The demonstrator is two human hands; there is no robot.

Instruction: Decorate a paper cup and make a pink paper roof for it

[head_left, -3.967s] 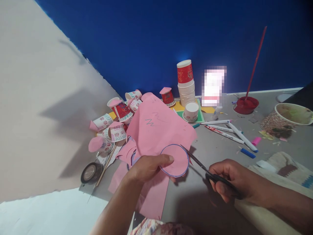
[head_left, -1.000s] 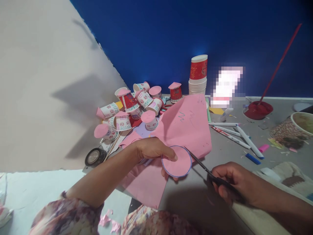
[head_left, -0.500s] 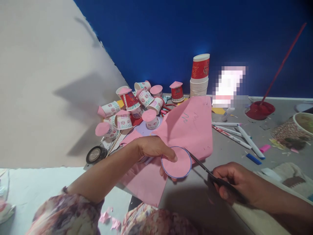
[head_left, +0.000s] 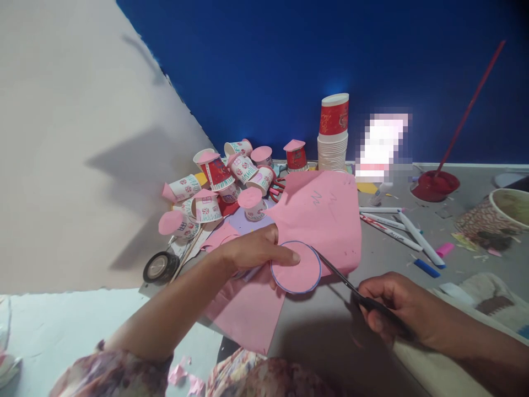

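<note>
Our right hand (head_left: pixel 397 311) grips the black scissors (head_left: pixel 351 286), fingers closed through the handles, and the blades now reach the upper right edge of the pink circle (head_left: pixel 296 268). Our left hand (head_left: pixel 252 251) pinches that circle, thumb on top and fingers beneath, holding it just above the grey table (head_left: pixel 372 259). Compared with half a second ago, the pink sheet (head_left: pixel 326 215) has swung a little to the left and the circle has turned with it, so the cut has crept further round the blue outline; we judge the circle nearly free, joined to the sheet only along its top.

Counting outward: one pair of scissors, one circle, one large sheet. Beyond the left hand lies a heap of decorated paper cups (head_left: pixel 215 187), about ten, most capped in pink, and one roll of tape (head_left: pixel 159 266). One stack of plain cups (head_left: pixel 333 135) stands at the blue wall. To the right lie four white markers (head_left: pixel 397 226), one red dish (head_left: pixel 433 184) with a stick, and one large bowl (head_left: pixel 496 215).
</note>
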